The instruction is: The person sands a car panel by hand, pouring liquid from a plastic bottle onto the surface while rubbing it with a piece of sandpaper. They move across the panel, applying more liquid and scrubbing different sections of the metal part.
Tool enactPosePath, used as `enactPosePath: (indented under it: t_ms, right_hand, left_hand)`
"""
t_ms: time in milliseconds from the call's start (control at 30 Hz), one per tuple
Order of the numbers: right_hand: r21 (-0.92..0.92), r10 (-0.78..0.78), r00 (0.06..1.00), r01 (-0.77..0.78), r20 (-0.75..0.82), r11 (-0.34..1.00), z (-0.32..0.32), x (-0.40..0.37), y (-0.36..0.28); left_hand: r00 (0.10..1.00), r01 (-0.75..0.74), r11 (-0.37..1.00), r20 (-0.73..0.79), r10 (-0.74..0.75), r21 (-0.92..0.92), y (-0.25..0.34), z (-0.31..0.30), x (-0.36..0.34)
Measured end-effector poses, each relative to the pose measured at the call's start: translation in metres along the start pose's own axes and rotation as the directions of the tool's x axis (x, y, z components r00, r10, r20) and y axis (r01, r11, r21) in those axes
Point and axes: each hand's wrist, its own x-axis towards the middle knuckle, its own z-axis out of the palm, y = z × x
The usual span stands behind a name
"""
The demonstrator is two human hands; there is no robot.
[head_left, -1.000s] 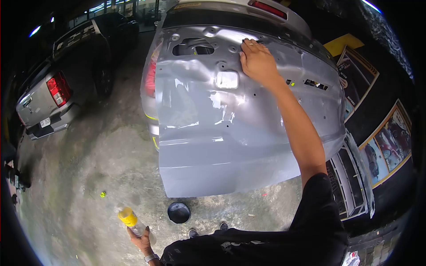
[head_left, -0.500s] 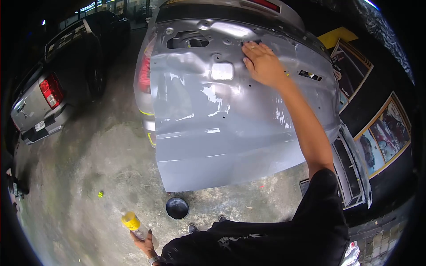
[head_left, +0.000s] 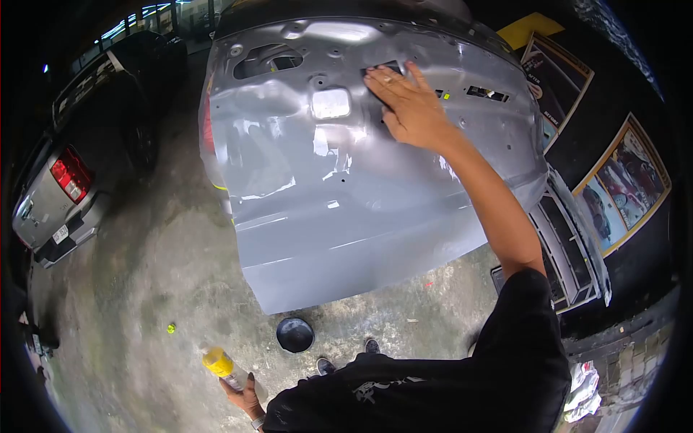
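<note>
My right hand (head_left: 415,108) lies flat, fingers stretched, on the upper part of a grey car tailgate panel (head_left: 317,252). Under its fingers a dark sheet (head_left: 390,66) that looks like sandpaper is held against the metal; most of it is hidden by the hand. Low on the left, my left hand (head_left: 244,397) is wrapped round a bottle (head_left: 219,363) with a yellow upper part and a pale body. White glossy patches and streaks, perhaps wetness or reflections, show across the panel.
A black bowl (head_left: 295,335) sits on the concrete floor near my shoes (head_left: 326,366). To the left stands a silver pickup (head_left: 50,206). Framed posters (head_left: 628,187) and a leaning frame-like part (head_left: 570,245) are on the right. A small yellow-green object (head_left: 171,328) lies on the floor.
The view has shifted, so the panel sits farther left and higher. My right hand has slid slightly down the panel with the dark sheet. My left hand still holds the bottle.
</note>
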Motion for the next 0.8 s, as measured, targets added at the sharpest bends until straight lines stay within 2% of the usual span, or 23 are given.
enactPosePath:
  t_ms: [67,133,167,233,300,367,400,467,500,567,600,667,700,800]
  right_hand:
    - [-0.060,-0.007,1.000,0.006,-0.020,0.998,-0.005,0.003,0.003]
    - [-0.160,0.108,0.993,-0.116,-0.056,0.980,-0.004,0.013,-0.007]
    - [-0.162,0.123,0.991,-0.129,-0.052,0.978,0.005,0.019,-0.016]
    - [0.062,0.096,0.992,-0.091,-0.078,0.994,0.022,0.032,-0.032]
    - [0.099,0.066,0.994,-0.057,-0.090,0.993,0.016,0.021,-0.032]
    - [-0.031,0.053,0.998,-0.055,-0.040,0.998,0.006,0.012,-0.020]
    - [-0.029,0.041,0.998,-0.042,-0.049,0.999,0.006,0.021,-0.021]
    - [-0.202,0.193,0.981,-0.196,-0.033,0.960,0.007,0.035,-0.022]
    - [-0.205,0.205,0.978,-0.208,-0.034,0.956,0.014,0.046,-0.026]
    - [0.123,0.217,0.975,-0.211,-0.043,0.970,0.034,0.070,-0.041]
    - [0.108,0.235,0.971,-0.230,-0.038,0.967,0.034,0.068,-0.043]
    - [0.192,0.087,0.996,-0.080,-0.031,0.978,0.028,0.055,-0.046]
    - [0.181,0.100,0.995,-0.094,-0.025,0.979,0.025,0.042,-0.045]
    - [0.137,0.096,0.986,-0.078,-0.134,0.987,0.015,-0.002,-0.050]
  left_hand:
    - [0.999,0.041,0.999,-0.009,-0.041,0.002,0.000,0.001,-0.005]
    - [0.999,-0.013,1.000,0.047,0.014,-0.009,0.000,0.001,0.001]
    - [0.998,-0.020,1.000,0.060,0.020,-0.003,0.000,0.001,0.004]
    - [0.997,-0.022,0.997,0.071,0.016,0.080,0.002,0.005,0.003]
    - [0.997,-0.032,0.997,0.077,0.026,0.076,0.011,0.008,0.006]
    - [0.998,-0.026,0.998,0.061,0.022,0.064,0.014,0.003,-0.001]
    - [0.998,-0.016,0.998,0.061,0.013,0.053,0.013,0.003,-0.002]
    - [0.997,-0.016,0.999,0.072,0.013,0.045,0.011,0.003,0.000]
    - [0.996,-0.049,0.998,0.074,0.046,0.041,0.005,0.003,0.001]
    - [0.991,-0.085,0.996,0.104,0.081,0.038,0.002,0.003,-0.001]
    - [0.992,-0.065,0.998,0.108,0.063,0.017,0.006,0.005,-0.003]
    - [0.993,0.001,0.997,0.120,0.008,-0.075,0.012,0.009,-0.006]
    - [0.990,-0.001,0.997,0.138,0.011,-0.075,0.011,0.011,-0.008]
    - [0.996,-0.025,0.997,0.089,0.031,-0.074,0.005,0.008,-0.012]
